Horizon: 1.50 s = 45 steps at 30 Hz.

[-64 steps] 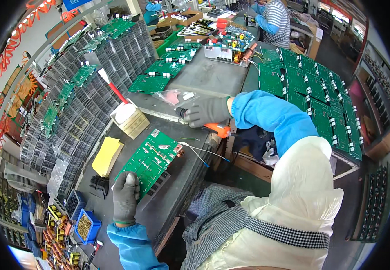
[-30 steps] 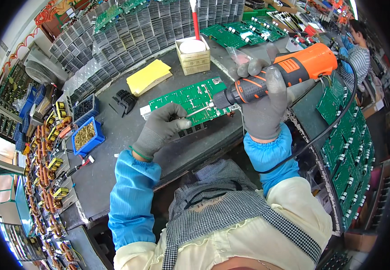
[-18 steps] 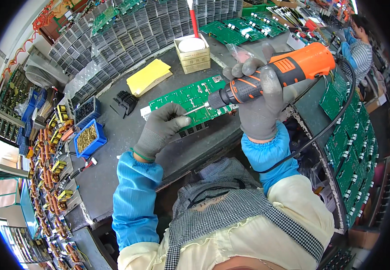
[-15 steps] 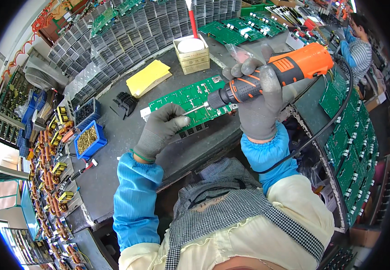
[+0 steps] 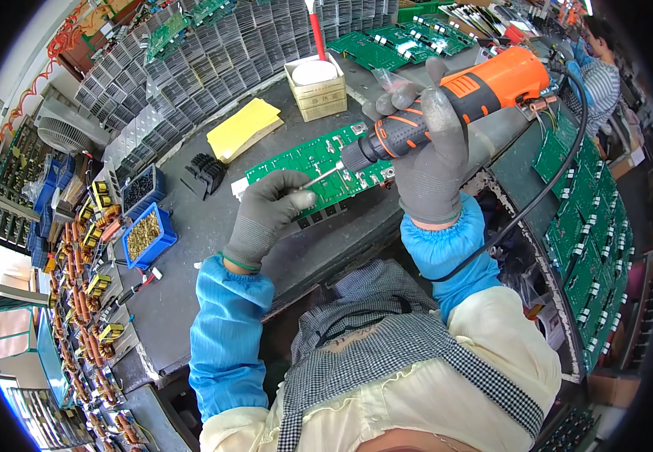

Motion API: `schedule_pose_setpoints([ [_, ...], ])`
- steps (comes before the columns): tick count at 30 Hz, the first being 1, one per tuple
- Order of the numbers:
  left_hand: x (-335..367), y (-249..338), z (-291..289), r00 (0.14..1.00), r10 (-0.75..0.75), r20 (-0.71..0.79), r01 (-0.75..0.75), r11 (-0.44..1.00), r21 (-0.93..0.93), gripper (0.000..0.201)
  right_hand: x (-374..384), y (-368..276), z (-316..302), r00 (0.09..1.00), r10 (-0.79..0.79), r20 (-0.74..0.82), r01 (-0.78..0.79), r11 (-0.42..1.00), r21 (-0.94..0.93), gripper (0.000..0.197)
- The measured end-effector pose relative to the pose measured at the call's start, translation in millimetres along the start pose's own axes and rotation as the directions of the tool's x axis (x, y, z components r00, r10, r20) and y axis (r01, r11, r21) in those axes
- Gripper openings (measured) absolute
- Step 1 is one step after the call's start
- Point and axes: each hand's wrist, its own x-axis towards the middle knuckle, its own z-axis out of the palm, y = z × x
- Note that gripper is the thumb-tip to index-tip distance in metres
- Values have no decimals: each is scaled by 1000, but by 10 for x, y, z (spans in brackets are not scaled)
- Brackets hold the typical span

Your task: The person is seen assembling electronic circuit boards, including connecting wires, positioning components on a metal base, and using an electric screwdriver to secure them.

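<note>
My right hand (image 5: 433, 169), in a grey glove, is wrapped round an orange and black electric screwdriver (image 5: 492, 81). Its thin metal bit slants down to the left over a green circuit board (image 5: 313, 157) lying on the dark workbench (image 5: 191, 260). At the bit's tip, my gloved left hand (image 5: 262, 218) pinches thumb and forefinger together above the board's near edge. Whatever sits between those fingertips is too small to make out. Dark parts show beneath the board's near side.
Yellow sheets (image 5: 244, 128) and black plastic parts (image 5: 204, 175) lie beyond the board, near a cardboard box (image 5: 319, 98). Blue bins of brass-coloured (image 5: 146, 235) and black hardware (image 5: 141, 188) stand left. The tool's cable (image 5: 585, 135) loops rightward past more green boards (image 5: 590, 248).
The screwdriver and my right hand have shifted slightly left and up. My left hand keeps its pinch at the bit's tip. The whole view has tilted a little.
</note>
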Motion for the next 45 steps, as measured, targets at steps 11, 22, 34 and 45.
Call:
schedule_pose_setpoints([
  [11,21,48,-85,993,-117,-5,115,986,-124,31,-43,33,54,990,88,110,-59,967,-246,66],
  [22,96,60,-162,987,-161,25,163,972,-170,36,182,90,420,899,250,360,-66,889,-453,37],
  [34,89,45,-159,999,-40,35,43,993,-108,22,343,276,662,799,366,478,-134,882,-452,43],
  [45,-1,-20,-17,1000,24,16,-24,1000,-18,27,287,-140,385,937,82,339,-56,995,-85,35],
])
